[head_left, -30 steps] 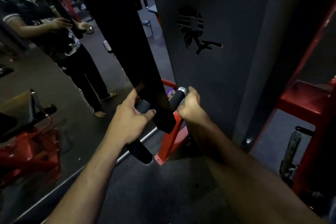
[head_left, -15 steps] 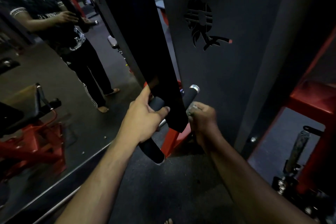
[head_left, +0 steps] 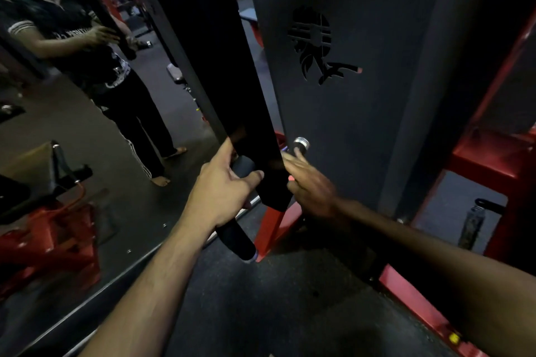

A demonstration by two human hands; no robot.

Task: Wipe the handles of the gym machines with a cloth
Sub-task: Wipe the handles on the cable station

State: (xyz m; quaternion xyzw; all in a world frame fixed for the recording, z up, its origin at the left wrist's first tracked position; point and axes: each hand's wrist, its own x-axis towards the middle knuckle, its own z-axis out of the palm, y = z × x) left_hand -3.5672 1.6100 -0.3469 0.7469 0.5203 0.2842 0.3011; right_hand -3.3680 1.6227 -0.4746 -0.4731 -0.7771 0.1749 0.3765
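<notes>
My left hand grips the left black foam handle of the gym machine, with the index finger pointing up along the black swing arm. The handle's lower end sticks out below my fist. My right hand is blurred, its fingers stretched out over the right handle, whose chrome end cap shows just above the fingertips. I cannot make out a cloth in either hand.
A dark grey machine panel with a cut-out logo stands right behind the handles. Red frame parts run along the floor and up the right side. A wall mirror on the left reflects a person and a red bench.
My right hand has let go of its curled grip low on the right handle and now reaches up along it with straight fingers. My left hand keeps its grip.
</notes>
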